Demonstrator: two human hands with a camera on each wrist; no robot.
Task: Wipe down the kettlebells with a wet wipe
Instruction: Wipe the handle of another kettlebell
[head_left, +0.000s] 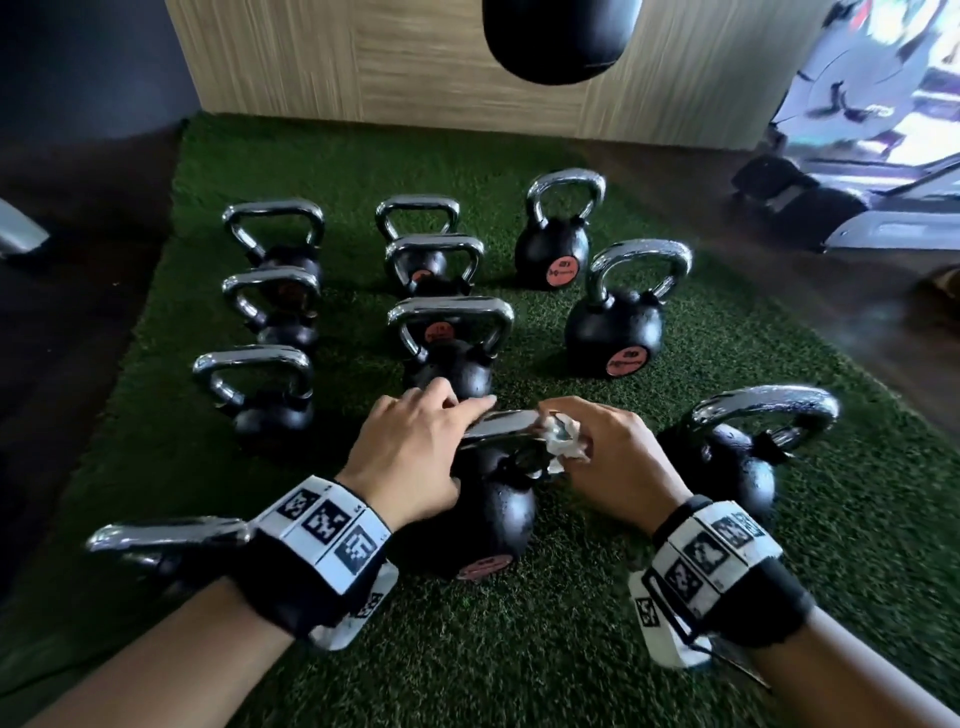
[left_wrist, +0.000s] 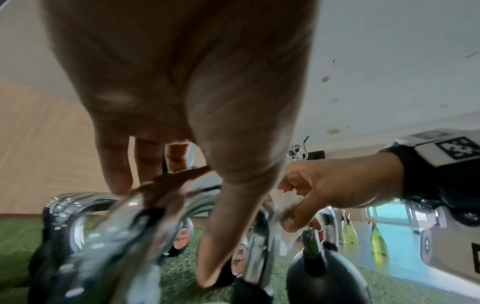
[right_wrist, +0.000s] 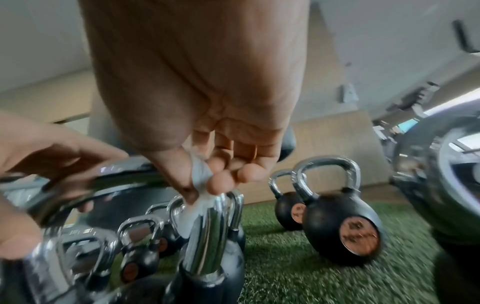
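Several black kettlebells with chrome handles stand on a green turf mat (head_left: 519, 654). My left hand (head_left: 415, 447) grips the top bar of the handle (head_left: 501, 422) of the near-centre kettlebell (head_left: 498, 514), fingers over it and thumb on the near side. At the right end of that handle my right hand (head_left: 608, 457) pinches a crumpled white wet wipe (head_left: 563, 441) against the chrome. The right wrist view has the wipe (right_wrist: 200, 170) between thumb and fingertips, touching the handle's upright (right_wrist: 205, 226). In the left wrist view my left hand (left_wrist: 182, 123) lies on the handle (left_wrist: 116, 216).
Close by stand a kettlebell at the right (head_left: 727, 457), one under my left wrist (head_left: 171, 540), and more behind (head_left: 613, 322). A black punching bag (head_left: 561, 36) hangs before a wooden wall (head_left: 363, 62). Gym machines (head_left: 857, 208) are at the far right. Spray bottles (left_wrist: 376, 240) stand on the floor.
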